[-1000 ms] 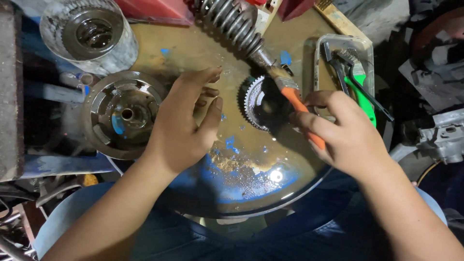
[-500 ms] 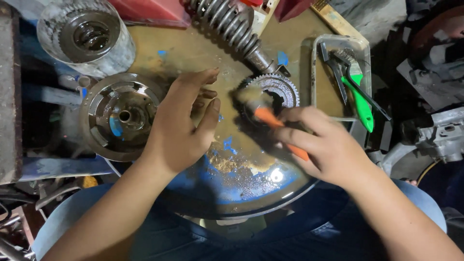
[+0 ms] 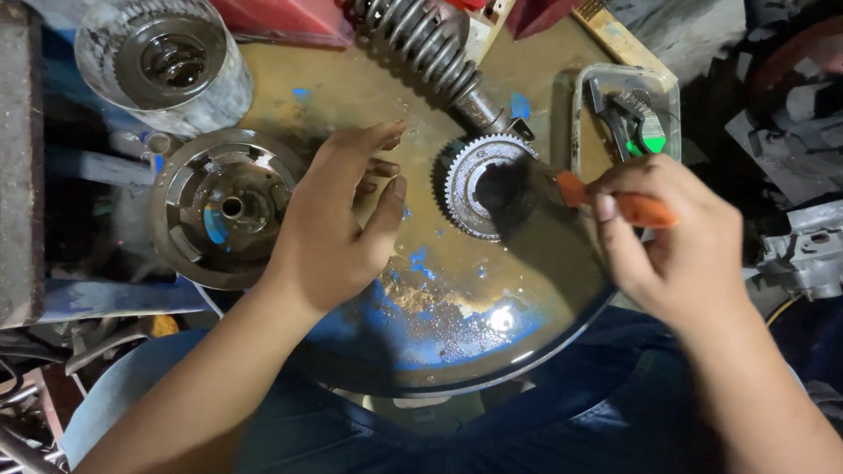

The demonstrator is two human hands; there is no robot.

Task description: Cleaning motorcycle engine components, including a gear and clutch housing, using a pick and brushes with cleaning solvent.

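Shifted rightward, the right hand (image 3: 676, 254) pinches an orange-handled brush (image 3: 615, 204) against the gear (image 3: 481, 186); left hand (image 3: 338, 219) fingers spread.

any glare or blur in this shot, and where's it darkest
Head view: glare glints off the wet round tray near its front rim; the brush in the right hand is slightly motion-blurred at its bristles; the left hand is sharp; the right edge clutter is darkest.

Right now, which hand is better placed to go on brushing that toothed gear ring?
The right hand: it grips the orange-handled brush with the bristles at the gear ring. The left hand lies open beside it.
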